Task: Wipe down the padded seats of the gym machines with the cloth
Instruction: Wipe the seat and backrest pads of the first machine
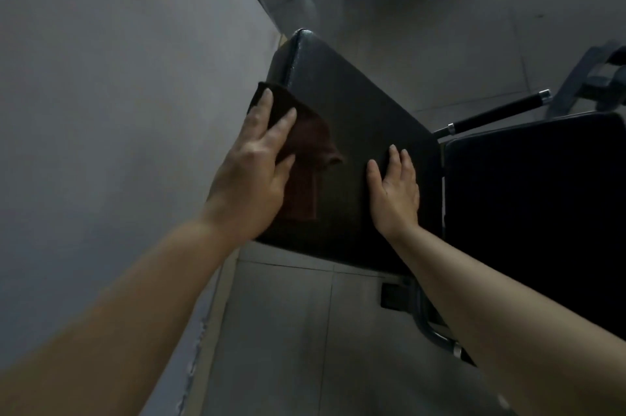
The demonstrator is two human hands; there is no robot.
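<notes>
Looking down at both forearms stretched out over a black padded seat point(355, 104) next to a grey wall point(101, 77), so here's how the hands sit. Left hand point(252, 161) is flat with fingers spread, pressing a dark brown cloth point(310, 158) onto the left edge of the pad, cloth partly draped over that edge. Right hand point(394, 188) lies palm down on the pad near its right side, fingers straight and close together, holding nothing, with another black pad point(542, 195) just beside it.
</notes>
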